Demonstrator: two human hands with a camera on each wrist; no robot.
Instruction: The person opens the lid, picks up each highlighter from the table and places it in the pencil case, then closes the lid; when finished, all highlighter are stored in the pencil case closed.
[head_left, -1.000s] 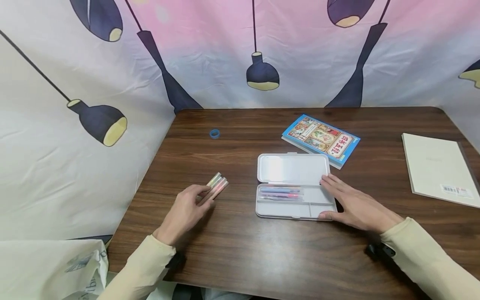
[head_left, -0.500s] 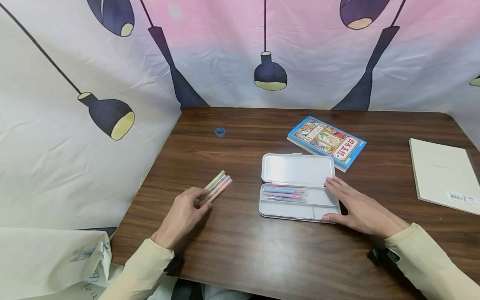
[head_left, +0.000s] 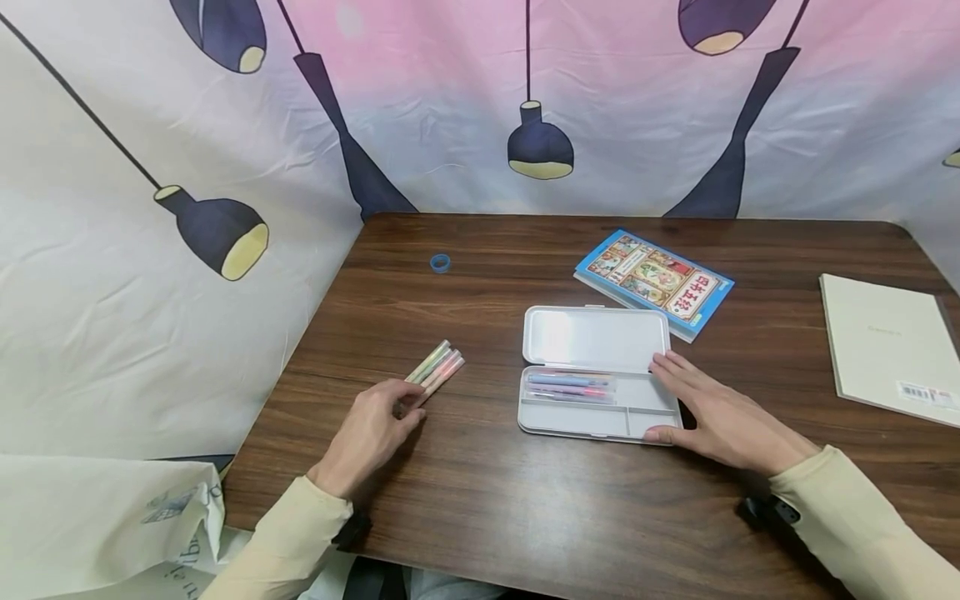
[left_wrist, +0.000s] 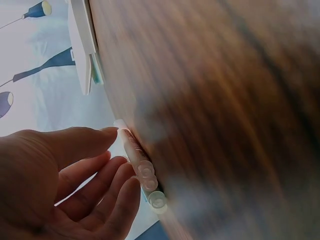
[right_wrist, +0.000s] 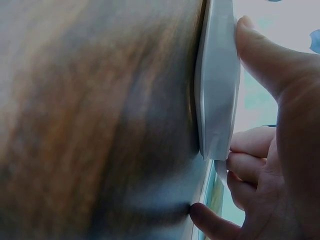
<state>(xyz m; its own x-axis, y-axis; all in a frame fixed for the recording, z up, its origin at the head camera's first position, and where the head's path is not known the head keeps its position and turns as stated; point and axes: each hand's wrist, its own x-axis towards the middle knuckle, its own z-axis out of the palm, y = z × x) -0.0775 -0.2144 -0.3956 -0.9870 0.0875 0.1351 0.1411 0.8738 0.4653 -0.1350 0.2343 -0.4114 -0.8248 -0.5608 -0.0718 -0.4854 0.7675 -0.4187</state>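
Curled loosely, the left hand (head_left: 366, 433) holds a few pens (head_left: 444, 373) between thumb and fingers, at the left of the table (head_left: 487, 508); right of them, the open case (head_left: 596, 337) is touched along its right edge by the outstretched right hand (head_left: 723, 417). Since 0.5 s ago both hands have barely moved, so the work seems paused. Writing, too small to read surely: letters on a pale sheet (head_left: 90, 525), red characters on the blue book (head_left: 652, 275), a barcode label (head_left: 927, 395) on the notebook (head_left: 885, 342).
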